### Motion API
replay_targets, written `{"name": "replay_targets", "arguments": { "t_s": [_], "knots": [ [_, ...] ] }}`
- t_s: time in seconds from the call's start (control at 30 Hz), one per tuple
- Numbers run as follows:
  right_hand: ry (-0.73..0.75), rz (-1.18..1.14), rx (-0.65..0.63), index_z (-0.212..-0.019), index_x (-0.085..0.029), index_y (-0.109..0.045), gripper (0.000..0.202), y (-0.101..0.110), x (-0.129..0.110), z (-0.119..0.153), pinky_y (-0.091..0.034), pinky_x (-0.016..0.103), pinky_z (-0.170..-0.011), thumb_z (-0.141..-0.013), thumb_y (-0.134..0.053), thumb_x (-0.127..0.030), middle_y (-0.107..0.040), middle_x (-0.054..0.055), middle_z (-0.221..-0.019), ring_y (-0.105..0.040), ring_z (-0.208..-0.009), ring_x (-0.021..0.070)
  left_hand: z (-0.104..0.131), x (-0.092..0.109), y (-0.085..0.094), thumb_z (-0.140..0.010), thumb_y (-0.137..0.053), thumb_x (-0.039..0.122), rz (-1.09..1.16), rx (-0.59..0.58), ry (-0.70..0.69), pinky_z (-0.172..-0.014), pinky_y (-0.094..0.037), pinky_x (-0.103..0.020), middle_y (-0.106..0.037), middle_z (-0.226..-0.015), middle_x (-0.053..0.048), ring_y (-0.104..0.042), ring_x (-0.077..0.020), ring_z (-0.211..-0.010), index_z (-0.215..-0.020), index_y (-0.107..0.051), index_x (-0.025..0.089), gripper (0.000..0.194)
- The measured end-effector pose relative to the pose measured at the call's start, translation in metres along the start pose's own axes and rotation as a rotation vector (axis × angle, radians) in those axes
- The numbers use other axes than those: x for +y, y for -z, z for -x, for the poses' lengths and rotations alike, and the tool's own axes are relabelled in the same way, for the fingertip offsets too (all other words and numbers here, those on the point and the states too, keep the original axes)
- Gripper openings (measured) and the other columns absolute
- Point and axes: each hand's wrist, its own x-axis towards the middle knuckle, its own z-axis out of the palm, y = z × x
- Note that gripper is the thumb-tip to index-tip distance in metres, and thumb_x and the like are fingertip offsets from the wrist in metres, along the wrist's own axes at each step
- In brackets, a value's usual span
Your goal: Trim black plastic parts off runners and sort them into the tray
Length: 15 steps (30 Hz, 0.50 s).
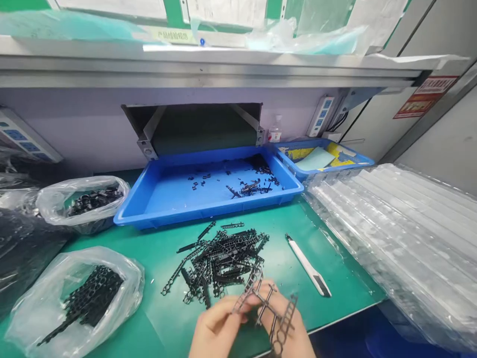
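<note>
Close to the table's front edge, my left hand (218, 323) and my right hand (281, 311) meet around a black plastic molded frame (266, 306). It has two ladder-like strips with rings, joined by a thin branching runner. The left hand pinches one strip; the right hand's fingers are closed on the runner side, partly hidden behind it. Just beyond my hands lies a loose pile of similar black plastic strips (227, 256). To the right of the pile rests a white utility knife (308, 266).
A blue tray (145, 199) with small black scraps stands behind the pile. Two plastic bags (126, 293) of black parts are at left. Clear plastic trays (395, 238) are stacked at right. A smaller blue tray (357, 159) holds a light sheet. The green table (167, 323) ends near me.
</note>
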Motion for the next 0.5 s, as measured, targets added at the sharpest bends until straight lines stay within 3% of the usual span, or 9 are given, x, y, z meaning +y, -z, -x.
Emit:
{"name": "replay_targets", "arguments": {
  "t_s": [0.13,0.23,0.33,0.5],
  "knots": [
    [-0.028,0.054,-0.256,-0.079,-0.022,-0.059,0.029,0.009,-0.015,-0.008,-0.046,0.026,-0.068,-0.09,-0.033,-0.032,-0.059,0.002,-0.067,-0.054,-0.067,0.0144,-0.002,0.014,0.014,-0.059,-0.067,0.053,0.239,-0.084,0.164,-0.047,-0.035,-0.022,-0.059,-0.069,-0.005,-0.05,-0.0143,-0.057,-0.086,-0.065,0.022,0.042],
    [-0.01,0.093,-0.386,-0.082,-0.022,-0.06,0.029,0.009,-0.015,-0.008,-0.044,0.025,-0.066,-0.09,-0.033,-0.03,-0.059,0.002,-0.071,-0.052,-0.069,0.0141,-0.001,0.017,0.018,-0.054,-0.073,0.05,0.307,-0.23,0.276,-0.045,-0.028,-0.019,-0.054,-0.058,-0.002,-0.043,-0.0101,-0.051,-0.072,-0.064,0.018,0.039],
    [0.001,0.132,-0.38,-0.086,-0.022,-0.06,0.024,0.006,-0.01,-0.006,-0.043,0.024,-0.069,-0.089,-0.036,-0.023,-0.058,0.002,-0.074,-0.052,-0.073,0.0133,-0.003,0.014,0.02,-0.055,-0.075,0.043,0.284,-0.238,0.285,-0.045,-0.027,-0.019,-0.049,-0.055,0.0,-0.036,-0.0072,-0.049,-0.06,-0.061,0.014,0.032],
    [0.056,0.163,-0.318,-0.089,-0.021,-0.059,0.023,-0.001,-0.006,-0.004,-0.044,0.023,-0.07,-0.088,-0.036,-0.017,-0.059,0.002,-0.075,-0.053,-0.074,0.0131,-0.005,0.004,0.023,-0.056,-0.075,0.04,0.407,-0.237,0.356,-0.047,-0.027,-0.018,-0.05,-0.059,0.0,-0.033,-0.0063,-0.05,-0.059,-0.061,0.013,0.03]
  ]
}}
